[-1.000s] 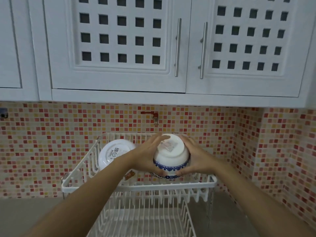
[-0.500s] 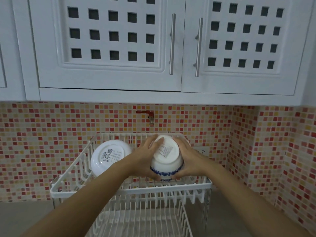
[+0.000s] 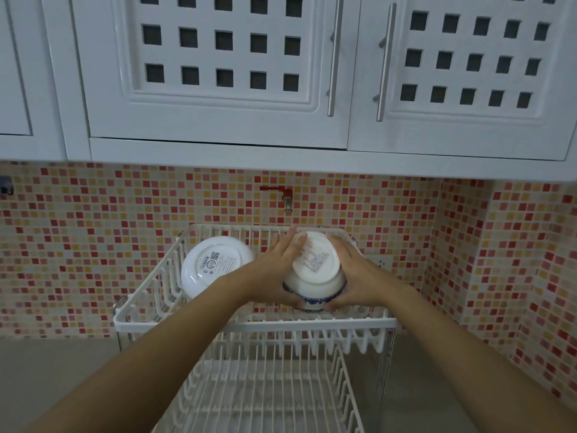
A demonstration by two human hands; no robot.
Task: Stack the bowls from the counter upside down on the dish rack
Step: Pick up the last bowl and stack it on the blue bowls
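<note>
A white bowl with a blue patterned rim is upside down over the right side of the upper tier of the white wire dish rack. My left hand grips its left side and my right hand grips its right side. A label shows on its base. Whether the rim rests on the wires is hidden by my hands. A second, plain white bowl leans upside down in the rack's left part, with a QR-code label on its base.
The rack's lower tier holds nothing visible. A mosaic tile wall stands behind and to the right. A small tap sticks out above the rack. White cabinets hang overhead. Grey counter lies to the left.
Both hands have carried the blue-rimmed bowl slightly further back and lower over the upper tier. The view has tilted down a little. The plain white bowl has not moved.
</note>
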